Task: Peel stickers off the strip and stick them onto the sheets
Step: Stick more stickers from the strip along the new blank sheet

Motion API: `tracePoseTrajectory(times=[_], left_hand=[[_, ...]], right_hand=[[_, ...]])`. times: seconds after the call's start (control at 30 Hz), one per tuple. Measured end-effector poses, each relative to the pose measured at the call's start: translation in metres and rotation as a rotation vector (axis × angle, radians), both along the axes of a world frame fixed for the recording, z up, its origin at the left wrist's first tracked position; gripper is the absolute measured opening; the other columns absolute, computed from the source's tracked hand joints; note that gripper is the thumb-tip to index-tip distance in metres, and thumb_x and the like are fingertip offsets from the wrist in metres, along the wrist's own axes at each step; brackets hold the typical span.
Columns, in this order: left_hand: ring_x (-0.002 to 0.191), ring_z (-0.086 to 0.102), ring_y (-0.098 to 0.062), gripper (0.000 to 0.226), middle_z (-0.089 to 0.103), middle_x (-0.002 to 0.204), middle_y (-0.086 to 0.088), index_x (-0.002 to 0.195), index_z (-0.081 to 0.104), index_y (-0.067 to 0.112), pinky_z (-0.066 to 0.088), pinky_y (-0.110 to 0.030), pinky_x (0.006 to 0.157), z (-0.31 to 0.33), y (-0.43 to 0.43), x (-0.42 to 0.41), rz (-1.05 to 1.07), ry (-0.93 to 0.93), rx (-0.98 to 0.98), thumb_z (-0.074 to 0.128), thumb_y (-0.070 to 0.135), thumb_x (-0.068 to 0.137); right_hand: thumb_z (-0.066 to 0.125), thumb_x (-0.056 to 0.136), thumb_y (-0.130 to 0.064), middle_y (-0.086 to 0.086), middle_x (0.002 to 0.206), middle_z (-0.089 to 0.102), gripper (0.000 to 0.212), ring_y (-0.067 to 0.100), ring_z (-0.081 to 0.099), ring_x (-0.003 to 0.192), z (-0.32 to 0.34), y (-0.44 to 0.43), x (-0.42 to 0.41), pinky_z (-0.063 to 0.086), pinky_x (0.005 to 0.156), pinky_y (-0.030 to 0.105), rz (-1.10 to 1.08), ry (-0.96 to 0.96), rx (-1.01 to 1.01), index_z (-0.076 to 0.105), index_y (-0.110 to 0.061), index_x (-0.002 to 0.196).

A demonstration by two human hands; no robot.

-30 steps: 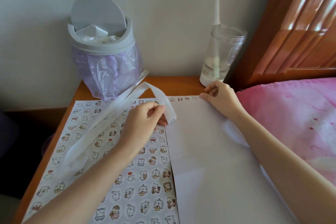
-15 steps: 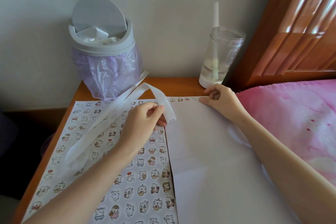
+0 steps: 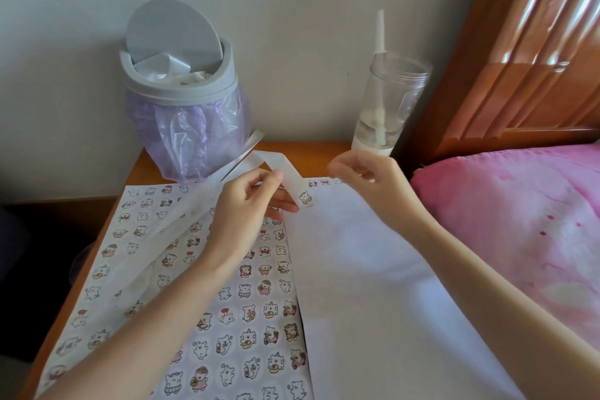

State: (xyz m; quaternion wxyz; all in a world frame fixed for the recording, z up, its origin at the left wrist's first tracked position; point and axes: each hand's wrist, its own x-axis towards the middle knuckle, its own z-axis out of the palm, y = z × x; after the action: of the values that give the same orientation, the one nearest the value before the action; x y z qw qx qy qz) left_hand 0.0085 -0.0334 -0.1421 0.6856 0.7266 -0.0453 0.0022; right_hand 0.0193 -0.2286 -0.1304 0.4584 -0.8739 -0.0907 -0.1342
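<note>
My left hand [image 3: 246, 204] pinches the white backing strip [image 3: 181, 224] near its end, where one small bear sticker [image 3: 304, 197] shows. The strip loops back toward the bin and trails down over the left sheet [image 3: 207, 302], which is covered with several bear stickers. The right sheet [image 3: 367, 286] is nearly blank, with a few stickers along its top edge [image 3: 324, 181]. My right hand [image 3: 367, 178] hovers just above that top edge, blurred, fingers curled with thumb and forefinger close together; I cannot tell if it holds anything.
A grey bin [image 3: 181, 84] with a purple liner stands at the table's back left. A clear cup [image 3: 389, 107] with a straw stands at the back right. A pink pillow [image 3: 519, 230] and a wooden headboard [image 3: 535, 42] lie to the right.
My right hand has lifted off the right sheet's top edge and drawn left toward the strip's end. My left hand has turned the strip so its sticker shows.
</note>
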Motion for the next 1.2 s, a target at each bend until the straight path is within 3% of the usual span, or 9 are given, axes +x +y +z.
tracePoseTrajectory(times=[0.1,0.3,0.6,0.8,1.07,1.2], left_hand=[[0.068,0.072,-0.014,0.025,0.075,0.082,-0.004,0.1,0.065,0.008,0.056,-0.019,0.056,-0.001,0.0,0.0,0.006,0.004,0.021,0.048,0.025,0.096],[0.065,0.072,-0.014,0.023,0.074,0.075,-0.002,0.094,0.066,0.01,0.055,-0.018,0.055,-0.001,0.0,-0.001,0.016,0.004,-0.006,0.047,0.024,0.096],[0.07,0.071,-0.015,0.036,0.074,0.077,-0.007,0.089,0.07,0.004,0.053,-0.018,0.059,0.0,0.0,-0.004,-0.065,0.022,-0.1,0.048,0.031,0.095],[0.072,0.068,-0.006,0.019,0.073,0.084,-0.005,0.094,0.072,0.007,0.053,-0.015,0.064,0.0,-0.003,-0.006,-0.128,-0.036,0.022,0.058,0.019,0.09],[0.073,0.068,-0.01,0.016,0.073,0.08,-0.005,0.091,0.073,0.011,0.052,-0.014,0.064,-0.002,-0.002,-0.008,-0.098,-0.122,0.095,0.06,0.02,0.09],[0.072,0.069,-0.01,0.018,0.074,0.08,-0.006,0.089,0.073,0.01,0.054,-0.015,0.064,-0.002,-0.003,-0.006,-0.092,-0.083,0.089,0.059,0.02,0.09]], right_hand=[[0.065,0.088,-0.02,-0.008,0.09,0.068,0.007,0.008,0.06,0.082,0.012,0.024,-0.018,0.048,0.07,0.019,0.163,-0.022,-0.056,0.069,-0.018,0.093],[0.068,0.085,-0.013,-0.009,0.086,0.067,0.009,0.009,0.06,0.079,0.008,0.027,-0.021,0.051,0.066,0.025,0.138,-0.033,-0.092,0.07,-0.019,0.091],[0.072,0.08,-0.008,-0.005,0.08,0.07,0.009,0.011,0.062,0.07,0.002,0.032,-0.02,0.056,0.064,0.032,0.117,0.029,0.123,0.072,-0.016,0.085],[0.069,0.082,-0.005,-0.005,0.081,0.07,0.008,0.01,0.066,0.072,0.002,0.03,-0.023,0.059,0.065,0.031,0.102,0.045,0.17,0.071,-0.013,0.084],[0.072,0.081,-0.014,-0.007,0.082,0.069,0.008,0.013,0.063,0.076,0.004,0.029,-0.022,0.057,0.069,0.039,0.082,0.087,0.121,0.068,-0.021,0.081],[0.071,0.083,-0.019,-0.008,0.092,0.062,0.012,0.013,0.058,0.083,0.004,0.029,-0.022,0.053,0.072,0.029,0.062,0.062,0.017,0.064,-0.029,0.079]])
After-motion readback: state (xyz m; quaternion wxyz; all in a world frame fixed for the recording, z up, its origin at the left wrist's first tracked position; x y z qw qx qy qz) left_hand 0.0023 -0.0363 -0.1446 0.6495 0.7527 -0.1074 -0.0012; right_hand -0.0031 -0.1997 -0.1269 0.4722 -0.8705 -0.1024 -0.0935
